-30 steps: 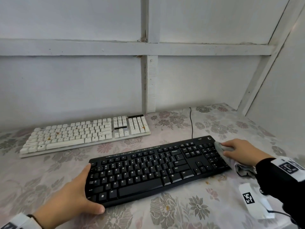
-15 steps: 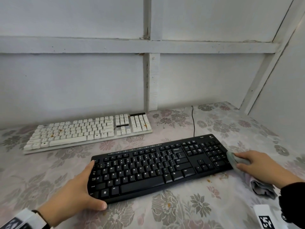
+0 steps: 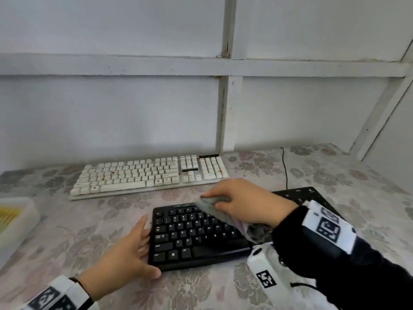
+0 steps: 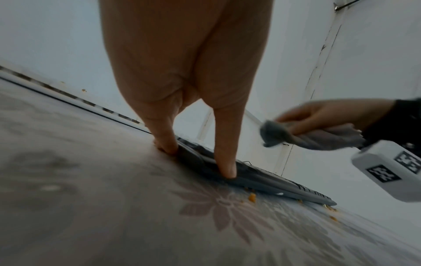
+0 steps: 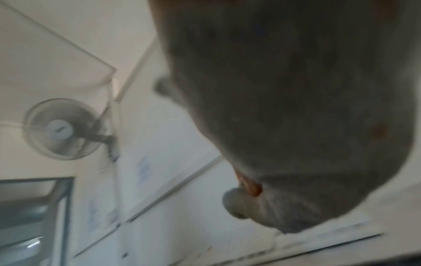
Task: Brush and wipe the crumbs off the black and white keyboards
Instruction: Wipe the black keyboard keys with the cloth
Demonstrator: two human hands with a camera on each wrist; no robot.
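- The black keyboard [image 3: 201, 233] lies on the flowered surface [image 3: 89, 231] in front of the person; the white keyboard [image 3: 147, 175] sits farther back, well apart from both hands, with orange specks showing on its keys.
- The right hand [image 3: 248, 204] is over the upper middle key rows of the black keyboard, its fingers curled round and pinching a bunched grey cloth [image 3: 214, 205]. In the left wrist view the cloth appears lifted above the keys, not touching them.
- The left hand [image 3: 125, 256] braces the keyboard's left end, fingers straight and spread against the edge, thumb on the front corner.
- Orange crumbs [image 4: 251, 198] lie on the surface just beside the keyboard's front edge.
- Risks, as a judgement: a hard sideways stroke could slide the keyboard if the flat left hand slips; the loose cloth tail could drag crumbs back onto wiped keys or push them into key gaps; swept-off crumbs may simply gather on the surface.
- A pale tray [image 3: 15, 222] sits at the far left.
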